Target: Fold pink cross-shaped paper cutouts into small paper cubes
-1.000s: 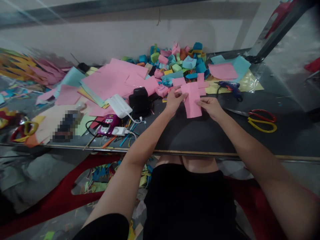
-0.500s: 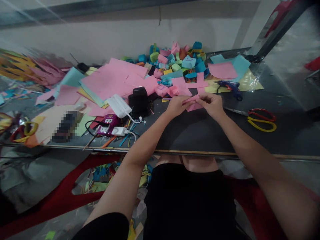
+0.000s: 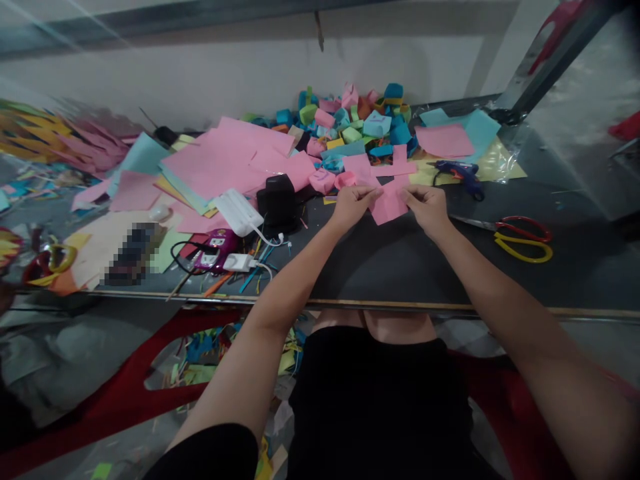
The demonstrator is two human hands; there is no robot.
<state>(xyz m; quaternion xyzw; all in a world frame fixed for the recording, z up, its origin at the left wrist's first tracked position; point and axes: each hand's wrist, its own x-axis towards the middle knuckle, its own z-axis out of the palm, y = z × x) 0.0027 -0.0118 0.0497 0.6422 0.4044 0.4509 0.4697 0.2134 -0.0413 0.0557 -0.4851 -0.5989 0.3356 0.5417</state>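
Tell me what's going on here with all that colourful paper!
A person's left hand and right hand are pinching a small piece of pink paper, one at each side, above a dark grey tabletop. Beyond them sits a heap of little folded paper shapes, blue, green, pink and orange. Over on the right, metal scissors with red and yellow handles and a dark blue glue gun lie on the table, with neither hand touching them.

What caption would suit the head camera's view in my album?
Left hand and right hand hold pink paper over a dark table, with scissors to the right.
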